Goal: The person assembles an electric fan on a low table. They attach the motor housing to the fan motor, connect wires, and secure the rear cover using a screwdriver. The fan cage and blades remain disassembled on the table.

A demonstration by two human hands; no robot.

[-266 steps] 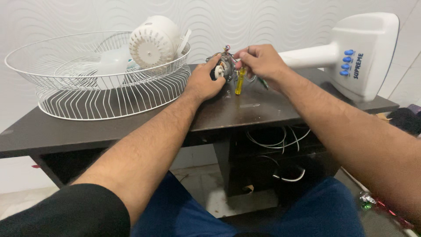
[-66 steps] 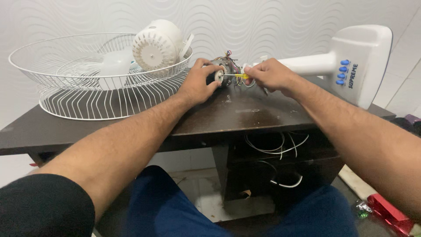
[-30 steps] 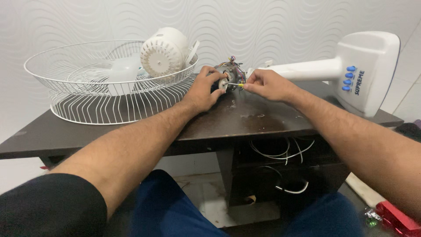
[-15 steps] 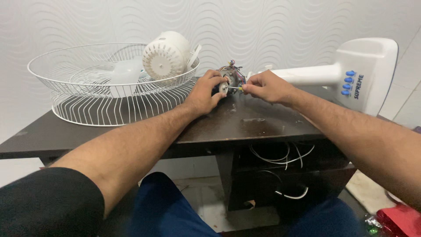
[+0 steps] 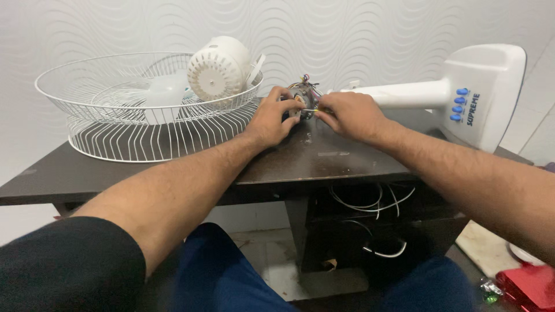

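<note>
While my left hand (image 5: pixel 270 118) clasps the small fan motor (image 5: pixel 299 99) on the dark counter (image 5: pixel 324 156), just right of the wire fan guard (image 5: pixel 139 115), my right hand (image 5: pixel 347 114) pinches a thin screwdriver (image 5: pixel 310 110) against it. I judge I am working a screw; next calls for steady, aligned turning.

On the tabletop (image 5: pixel 324 164) the wire guard (image 5: pixel 115 124) sits far left with the motor cover (image 5: pixel 217 68) in it, the motor (image 5: pixel 302 99) lies centre between both hands, and the fan stand (image 5: pixel 457 95) stretches off right, loose wires (image 5: pixel 370 199) hanging underneath.
</note>
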